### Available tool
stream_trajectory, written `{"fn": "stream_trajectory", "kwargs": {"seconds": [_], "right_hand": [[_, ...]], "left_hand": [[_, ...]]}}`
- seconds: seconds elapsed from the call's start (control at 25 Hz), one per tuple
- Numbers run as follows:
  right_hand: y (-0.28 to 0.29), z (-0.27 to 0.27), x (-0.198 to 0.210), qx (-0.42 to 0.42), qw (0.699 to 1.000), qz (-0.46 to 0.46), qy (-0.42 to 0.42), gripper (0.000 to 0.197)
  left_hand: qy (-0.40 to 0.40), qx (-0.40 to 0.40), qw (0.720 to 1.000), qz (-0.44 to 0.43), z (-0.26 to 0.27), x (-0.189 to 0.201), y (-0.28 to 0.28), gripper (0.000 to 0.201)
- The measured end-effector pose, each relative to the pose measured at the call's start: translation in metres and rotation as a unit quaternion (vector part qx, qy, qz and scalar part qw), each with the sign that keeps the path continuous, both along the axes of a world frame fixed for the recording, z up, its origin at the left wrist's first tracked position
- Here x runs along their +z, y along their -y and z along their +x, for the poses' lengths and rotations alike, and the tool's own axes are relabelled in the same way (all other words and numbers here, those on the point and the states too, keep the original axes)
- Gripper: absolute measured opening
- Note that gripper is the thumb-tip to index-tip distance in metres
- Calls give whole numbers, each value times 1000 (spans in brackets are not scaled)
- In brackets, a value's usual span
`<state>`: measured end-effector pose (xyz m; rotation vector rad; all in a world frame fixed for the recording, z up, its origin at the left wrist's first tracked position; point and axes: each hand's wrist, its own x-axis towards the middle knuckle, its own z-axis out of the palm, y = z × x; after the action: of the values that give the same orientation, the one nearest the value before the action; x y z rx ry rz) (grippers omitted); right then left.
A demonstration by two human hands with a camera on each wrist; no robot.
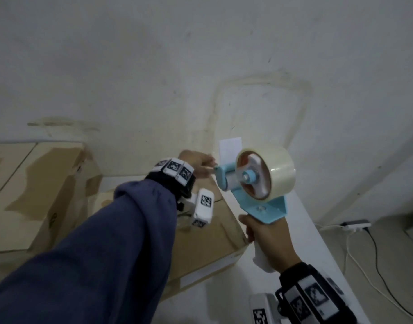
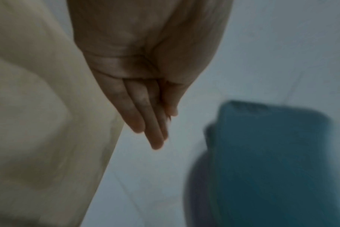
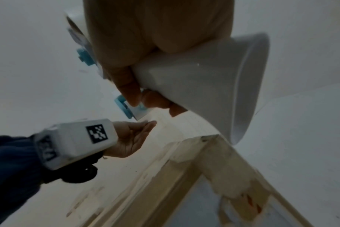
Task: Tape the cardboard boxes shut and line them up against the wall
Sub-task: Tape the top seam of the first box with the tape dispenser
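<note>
My right hand grips the white handle of a blue tape dispenser carrying a roll of clear tape. It holds the dispenser in the air over the right edge of a closed cardboard box. My left hand, in a blue sleeve, reaches across the box. Its fingers lie straight and together, with the tips at the dispenser's front end. I cannot make out any tape between them. A second box with torn paper patches stands to the left against the wall.
The stained white wall rises right behind the boxes. They stand on a white table whose edge runs down the right. On the floor beyond that edge lie a power strip and cables.
</note>
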<state>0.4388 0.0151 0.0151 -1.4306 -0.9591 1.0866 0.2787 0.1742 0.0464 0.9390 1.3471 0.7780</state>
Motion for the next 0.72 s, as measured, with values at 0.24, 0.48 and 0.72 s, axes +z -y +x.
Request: {"fn": "stream_trajectory", "kwargs": {"seconds": [0.24, 0.48, 0.72], "right_hand": [[28, 18, -19, -16, 998, -22, 60, 21], [20, 10, -52, -42, 992, -80, 92, 33], [14, 10, -62, -51, 988, -88, 119, 37]], "left_hand": [[-199, -68, 967, 140, -26, -6, -62, 36], [-321, -115, 932, 127, -22, -48, -81, 36], [-379, -168, 903, 115, -16, -56, -93, 38]]}}
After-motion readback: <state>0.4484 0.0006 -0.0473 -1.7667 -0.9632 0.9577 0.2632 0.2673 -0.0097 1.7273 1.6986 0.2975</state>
